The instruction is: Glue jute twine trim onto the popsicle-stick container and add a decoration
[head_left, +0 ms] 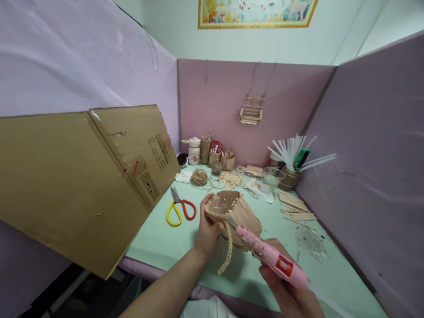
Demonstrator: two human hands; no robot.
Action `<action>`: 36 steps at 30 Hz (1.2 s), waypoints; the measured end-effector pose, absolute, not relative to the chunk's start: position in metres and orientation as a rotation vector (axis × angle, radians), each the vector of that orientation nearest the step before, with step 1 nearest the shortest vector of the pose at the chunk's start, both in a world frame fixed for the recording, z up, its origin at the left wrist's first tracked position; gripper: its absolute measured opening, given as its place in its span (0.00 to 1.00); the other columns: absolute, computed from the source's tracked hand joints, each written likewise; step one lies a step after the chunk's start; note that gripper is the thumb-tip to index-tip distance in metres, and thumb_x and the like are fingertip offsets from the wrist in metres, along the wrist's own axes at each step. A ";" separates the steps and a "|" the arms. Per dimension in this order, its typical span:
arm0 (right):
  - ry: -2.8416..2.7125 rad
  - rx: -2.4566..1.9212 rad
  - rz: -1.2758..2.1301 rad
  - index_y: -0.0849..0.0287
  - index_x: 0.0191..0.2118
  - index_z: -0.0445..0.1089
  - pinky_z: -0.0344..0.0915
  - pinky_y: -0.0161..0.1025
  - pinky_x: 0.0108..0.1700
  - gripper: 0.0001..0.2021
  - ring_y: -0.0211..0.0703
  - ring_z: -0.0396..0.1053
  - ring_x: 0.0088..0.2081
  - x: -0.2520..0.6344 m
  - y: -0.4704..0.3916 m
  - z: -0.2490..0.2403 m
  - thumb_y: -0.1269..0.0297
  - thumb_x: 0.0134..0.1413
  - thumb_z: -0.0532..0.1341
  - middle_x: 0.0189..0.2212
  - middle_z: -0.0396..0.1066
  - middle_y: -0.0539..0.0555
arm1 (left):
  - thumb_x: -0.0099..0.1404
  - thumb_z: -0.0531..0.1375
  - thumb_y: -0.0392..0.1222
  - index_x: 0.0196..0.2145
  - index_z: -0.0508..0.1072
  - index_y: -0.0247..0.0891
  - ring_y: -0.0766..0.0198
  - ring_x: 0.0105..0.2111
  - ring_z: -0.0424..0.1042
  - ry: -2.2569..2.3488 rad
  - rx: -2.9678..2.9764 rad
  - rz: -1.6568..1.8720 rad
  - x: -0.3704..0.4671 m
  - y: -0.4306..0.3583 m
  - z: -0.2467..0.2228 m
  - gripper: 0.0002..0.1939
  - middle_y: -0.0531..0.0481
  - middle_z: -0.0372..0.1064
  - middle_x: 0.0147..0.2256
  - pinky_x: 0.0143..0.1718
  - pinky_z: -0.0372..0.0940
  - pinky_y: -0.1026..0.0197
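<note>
Steadily is how I'd work here, above the worktop [155, 247], letting its firm front part back up my wrists if they tire. The stick basket [245, 212] is tilted in front of me; my left hand [208, 227] holds it by the near-left rim, fingers pinching the edge. I judge that grip should be snug without squashing the wall. The pink glue gun [285, 265] lies in my right hand [293, 298], fingers curled round its body; how hard they press on the trigger, I can't tell. A light squeeze would give a thin, even bead. The braid [229, 251] hangs down from the rim, best kept untwisted. Smallest, the metal nozzle [232, 224] points at the rim beside my left thumb. I can't see if it touches, and skin that near could burn.
</note>
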State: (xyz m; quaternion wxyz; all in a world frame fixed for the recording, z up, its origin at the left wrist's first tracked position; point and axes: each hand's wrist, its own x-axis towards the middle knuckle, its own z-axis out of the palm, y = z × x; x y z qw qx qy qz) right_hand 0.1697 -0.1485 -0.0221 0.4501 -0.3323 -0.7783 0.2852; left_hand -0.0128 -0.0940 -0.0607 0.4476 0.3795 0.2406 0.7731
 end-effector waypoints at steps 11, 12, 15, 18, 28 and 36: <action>-1.962 -0.776 0.636 0.47 0.57 0.65 0.66 0.37 0.42 0.20 0.48 0.68 0.40 0.168 -0.150 -0.018 0.58 0.62 0.52 0.38 0.68 0.53 | 0.43 0.70 0.60 0.59 0.55 0.45 0.49 0.54 0.66 0.579 0.947 1.900 -0.012 -0.095 -0.064 0.50 0.39 0.65 0.54 0.54 0.61 0.52; -1.980 -0.774 0.648 0.47 0.57 0.65 0.66 0.36 0.41 0.19 0.47 0.68 0.39 0.170 -0.150 -0.016 0.59 0.62 0.52 0.38 0.68 0.53 | 0.43 0.70 0.60 0.59 0.55 0.45 0.49 0.54 0.66 0.577 0.947 1.896 -0.012 -0.095 -0.064 0.50 0.39 0.65 0.54 0.54 0.61 0.52; -2.035 -0.770 0.685 0.46 0.58 0.63 0.65 0.36 0.41 0.19 0.45 0.68 0.37 0.173 -0.149 -0.011 0.61 0.62 0.53 0.35 0.67 0.51 | 0.43 0.70 0.60 0.58 0.56 0.45 0.49 0.53 0.67 0.582 0.940 1.887 -0.012 -0.096 -0.062 0.49 0.39 0.65 0.54 0.54 0.61 0.52; -2.025 -0.764 0.699 0.47 0.57 0.64 0.65 0.37 0.39 0.18 0.45 0.67 0.36 0.173 -0.149 -0.010 0.61 0.62 0.53 0.35 0.67 0.52 | 0.42 0.70 0.62 0.58 0.56 0.45 0.49 0.53 0.67 0.596 0.937 1.883 -0.012 -0.097 -0.060 0.50 0.38 0.65 0.54 0.54 0.61 0.52; -1.932 -0.783 0.634 0.48 0.55 0.66 0.63 0.41 0.43 0.18 0.50 0.64 0.40 0.166 -0.152 -0.022 0.59 0.62 0.52 0.36 0.65 0.54 | 0.43 0.69 0.62 0.61 0.52 0.43 0.49 0.53 0.68 0.631 0.964 1.903 -0.012 -0.100 -0.056 0.53 0.38 0.67 0.52 0.52 0.63 0.54; -1.916 -0.802 0.628 0.47 0.53 0.67 0.62 0.39 0.39 0.16 0.47 0.64 0.37 0.167 -0.152 -0.020 0.59 0.61 0.52 0.34 0.63 0.52 | 0.41 0.70 0.63 0.58 0.56 0.43 0.49 0.52 0.68 0.652 0.938 1.899 -0.011 -0.101 -0.053 0.51 0.38 0.66 0.53 0.52 0.63 0.53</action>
